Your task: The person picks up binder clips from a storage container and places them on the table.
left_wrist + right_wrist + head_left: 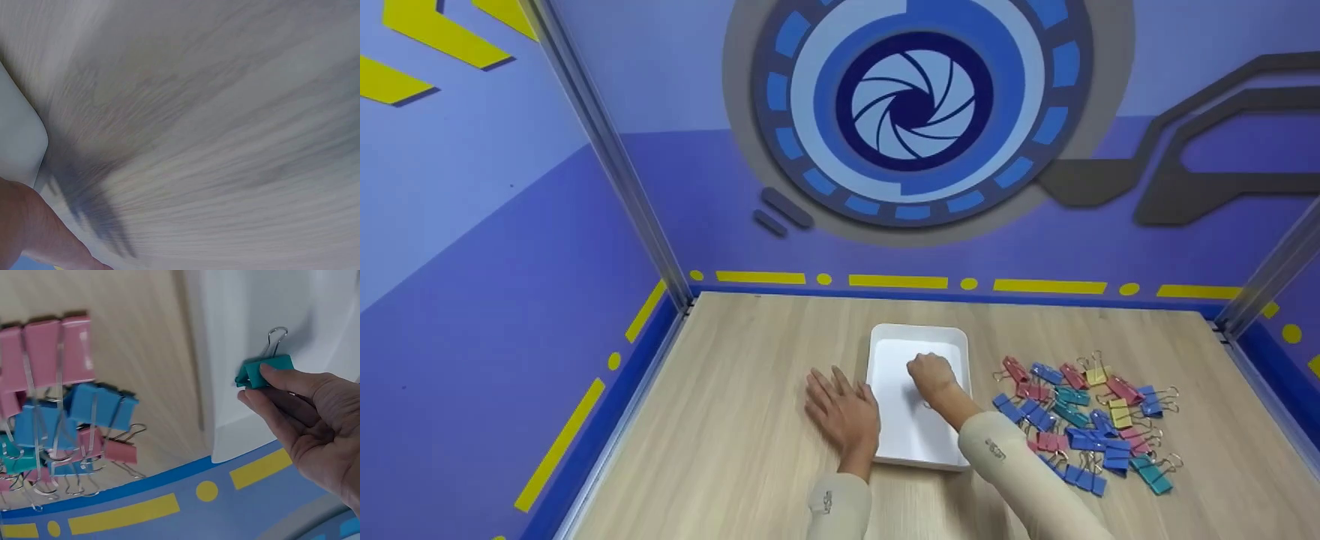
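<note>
Between the thumb and fingers of my right hand (934, 377) is a teal binder clip (281, 363), pinched by its body with one wire handle upright, as the right wrist view shows. That hand is over the white tray (901, 439), an oblong, shallow one. My left hand (844, 417) lies along the tray's left side with its fingers extended, thumb side at the rim. The left wrist view catches only part of this hand (42, 233) and a rounded tray corner (19, 135). In the head view the pinched clip is mostly hidden.
To the right of the tray lies a loose spread of binder clips (1085, 439) in blue, pink, teal and yellow, many with wire handles sticking out. The wood-grain table (735, 420) meets purple-blue panels (675, 187) at the back and sides.
</note>
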The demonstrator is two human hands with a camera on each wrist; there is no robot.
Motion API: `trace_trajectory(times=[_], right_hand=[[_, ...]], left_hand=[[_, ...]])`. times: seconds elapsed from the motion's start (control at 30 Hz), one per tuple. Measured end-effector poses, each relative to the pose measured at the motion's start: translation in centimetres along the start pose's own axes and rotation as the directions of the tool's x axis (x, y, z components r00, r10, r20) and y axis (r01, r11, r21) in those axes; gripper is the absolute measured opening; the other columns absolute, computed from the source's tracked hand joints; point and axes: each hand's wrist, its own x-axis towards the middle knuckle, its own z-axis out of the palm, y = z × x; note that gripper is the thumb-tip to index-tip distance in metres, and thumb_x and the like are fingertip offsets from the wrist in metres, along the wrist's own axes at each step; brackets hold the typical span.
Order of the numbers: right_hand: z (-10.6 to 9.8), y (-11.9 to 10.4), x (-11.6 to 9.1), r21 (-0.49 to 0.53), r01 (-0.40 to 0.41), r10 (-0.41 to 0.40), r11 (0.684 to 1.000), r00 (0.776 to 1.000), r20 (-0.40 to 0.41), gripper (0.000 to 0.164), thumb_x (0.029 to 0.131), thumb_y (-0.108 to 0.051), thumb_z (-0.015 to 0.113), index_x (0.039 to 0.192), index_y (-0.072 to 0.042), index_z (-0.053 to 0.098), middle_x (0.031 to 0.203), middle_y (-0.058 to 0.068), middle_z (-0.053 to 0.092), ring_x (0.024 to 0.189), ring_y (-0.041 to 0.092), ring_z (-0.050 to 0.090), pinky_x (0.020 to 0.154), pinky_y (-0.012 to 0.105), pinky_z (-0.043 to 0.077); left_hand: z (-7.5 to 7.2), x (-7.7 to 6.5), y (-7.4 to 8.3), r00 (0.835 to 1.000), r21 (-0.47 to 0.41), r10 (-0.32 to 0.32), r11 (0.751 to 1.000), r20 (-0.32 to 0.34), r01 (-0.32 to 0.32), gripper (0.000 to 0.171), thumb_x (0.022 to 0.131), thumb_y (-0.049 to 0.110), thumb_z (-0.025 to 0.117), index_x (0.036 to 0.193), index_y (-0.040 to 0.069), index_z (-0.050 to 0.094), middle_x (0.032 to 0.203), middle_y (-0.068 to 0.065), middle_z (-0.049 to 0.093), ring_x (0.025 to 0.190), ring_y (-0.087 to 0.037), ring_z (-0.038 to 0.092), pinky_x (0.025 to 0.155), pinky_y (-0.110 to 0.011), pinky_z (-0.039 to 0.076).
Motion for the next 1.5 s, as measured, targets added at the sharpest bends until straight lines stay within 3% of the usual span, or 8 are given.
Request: trace_trajectory(times=[0.27,0.43,0.6,0.73,0.97,1.27,1.37,1.5], right_hand=[[0.1,0.1,-2.4,-0.131,0.169,-0.158,0.977,0.983,0.094,0.005,0.089,-0.005,0.076,0.088,-0.004,0.071,0.084,0.009,0.071,0.077,0.023,0.071,0.071,0.029,0.063],[0.0,0.5,-3.9,-0.105,0.218,-0.217,0.97,0.976,0.024,0.008,0.085,-0.006,0.079,0.081,-0.005,0.072,0.078,0.009,0.071,0.07,0.021,0.07,0.066,0.03,0.062],[-0.7,1.3,-4.8,0.063,0.168,-0.167,0.984,0.986,-0.022,0.005,0.086,0.005,0.074,0.085,0.001,0.07,0.081,0.016,0.07,0.073,0.029,0.069,0.067,0.039,0.062],[-2.5,2.1,-4.9,0.202,0.109,-0.107,0.973,0.994,-0.019,0.004,0.09,0.008,0.069,0.092,0.005,0.07,0.087,0.021,0.07,0.078,0.033,0.069,0.072,0.043,0.062],[-6.7,4.3,-6.3,0.202,0.136,-0.117,0.97,0.987,-0.107,0.007,0.086,0.01,0.072,0.089,0.003,0.072,0.081,0.02,0.07,0.071,0.033,0.069,0.065,0.044,0.063],[-10.6,9.7,-13.7,0.223,0.123,-0.099,0.967,0.988,-0.115,0.009,0.083,0.007,0.078,0.09,0.002,0.076,0.078,0.015,0.071,0.069,0.027,0.069,0.066,0.038,0.063],[-10.8,11.4,-16.2,0.273,0.173,-0.14,0.946,0.981,-0.135,0.009,0.084,0.006,0.077,0.08,-0.002,0.075,0.066,0.005,0.065,0.058,0.013,0.058,0.055,0.026,0.059],[-10.2,13.3,-18.9,0.367,0.165,-0.152,0.916,0.986,-0.065,0.017,0.083,0.005,0.079,0.07,-0.005,0.073,0.057,-0.004,0.056,0.055,0.002,0.04,0.051,0.016,0.052]], left_hand=[[0.1,-0.1,-0.8,1.0,-0.009,-0.004,1.0,0.003,0.004,0.062,0.101,0.043,0.053,0.151,0.007,0.049,0.163,-0.026,0.034,0.154,-0.041,0.03,0.12,-0.061,0.032],[-0.2,-0.1,-0.9,0.998,-0.041,-0.036,0.998,0.054,0.038,0.063,0.103,0.043,0.05,0.154,0.007,0.045,0.165,-0.026,0.029,0.156,-0.041,0.025,0.122,-0.062,0.028],[-0.7,0.0,-1.0,0.995,-0.056,-0.039,0.997,0.088,0.044,0.064,0.104,0.044,0.048,0.156,0.007,0.041,0.167,-0.026,0.025,0.157,-0.041,0.021,0.123,-0.062,0.025],[-0.9,0.2,-1.1,0.995,-0.045,-0.038,0.998,0.093,0.042,0.064,0.104,0.044,0.047,0.156,0.007,0.041,0.167,-0.026,0.024,0.157,-0.041,0.021,0.123,-0.062,0.025],[-1.0,0.4,-1.0,0.996,-0.048,-0.048,0.998,0.071,0.052,0.063,0.104,0.043,0.048,0.155,0.007,0.043,0.166,-0.026,0.026,0.157,-0.041,0.022,0.123,-0.062,0.025],[0.2,-0.9,-0.1,0.998,-0.004,0.018,1.0,0.053,-0.018,0.061,0.104,0.042,0.05,0.155,0.009,0.043,0.166,-0.024,0.027,0.157,-0.039,0.024,0.124,-0.059,0.028],[0.2,-0.9,0.0,0.998,0.003,0.02,1.0,0.052,-0.02,0.061,0.105,0.042,0.049,0.156,0.009,0.043,0.167,-0.023,0.028,0.157,-0.038,0.024,0.124,-0.059,0.028],[-0.3,-0.5,0.0,0.998,-0.02,0.013,1.0,0.066,-0.011,0.06,0.106,0.041,0.047,0.156,0.009,0.042,0.167,-0.023,0.027,0.157,-0.038,0.023,0.124,-0.06,0.027]])
